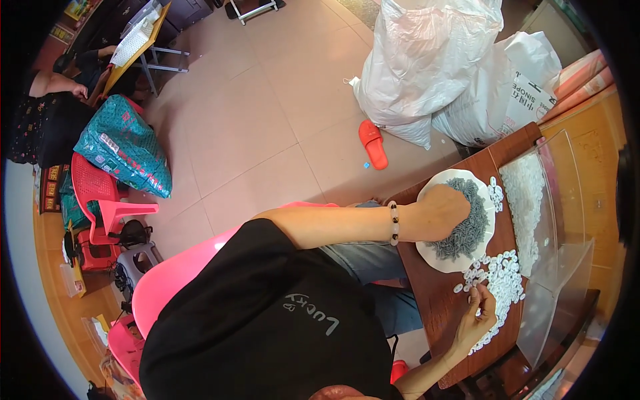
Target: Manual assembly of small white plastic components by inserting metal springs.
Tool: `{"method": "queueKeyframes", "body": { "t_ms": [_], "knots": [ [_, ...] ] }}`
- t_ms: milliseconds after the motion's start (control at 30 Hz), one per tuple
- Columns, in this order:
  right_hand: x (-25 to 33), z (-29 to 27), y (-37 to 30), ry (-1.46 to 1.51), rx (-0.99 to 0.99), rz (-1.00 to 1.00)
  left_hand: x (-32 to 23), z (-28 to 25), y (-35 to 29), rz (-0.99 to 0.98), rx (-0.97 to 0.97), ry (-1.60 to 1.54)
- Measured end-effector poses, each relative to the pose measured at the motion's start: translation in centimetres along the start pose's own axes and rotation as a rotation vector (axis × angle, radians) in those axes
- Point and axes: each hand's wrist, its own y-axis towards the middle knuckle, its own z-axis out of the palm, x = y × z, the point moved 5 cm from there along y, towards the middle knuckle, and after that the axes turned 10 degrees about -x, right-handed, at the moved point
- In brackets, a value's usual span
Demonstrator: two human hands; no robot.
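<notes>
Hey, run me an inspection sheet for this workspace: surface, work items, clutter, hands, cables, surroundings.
Surface: reddish-brown wooden table, partly covered.
Job's things: white scalloped plate heaped with small grey thin pieces; small white ring-shaped pieces spread beside it.
Clutter: transparent plastic panels along the table's far side; orange-red slipper on the floor.
Hands: left hand over the grey pieces, fingers hidden; right hand at the white pieces, fingertips close together, grip unclear.
Cables: nothing seen clearly.
Surroundings: bulging white plastic sacks beyond the table; large teal patterned bag and another person at the left.
</notes>
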Motion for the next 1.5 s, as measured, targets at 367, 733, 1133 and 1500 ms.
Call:
{"method": "queueKeyframes", "body": {
  "t_ms": [367, 733, 1133, 1500],
  "knots": [
    [2.2, -1.2, -0.1, -0.056, -0.101, -0.175, 1.3, -0.2, 0.8, -0.144, -0.087, -0.289],
    [1.9, 0.5, -0.8, 0.314, -0.029, 0.23, 0.9, 0.4, 0.6, -0.401, -0.08, -0.642],
    [2.9, 2.0, -0.4, 0.563, 0.076, 0.293, -1.9, 2.0, -0.5, -0.849, 0.275, -1.154],
    [4.6, 2.3, -1.5, 0.9, 0.096, 0.427, -7.1, 2.9, -3.0, -0.757, 0.235, -1.178]
  ]
}}
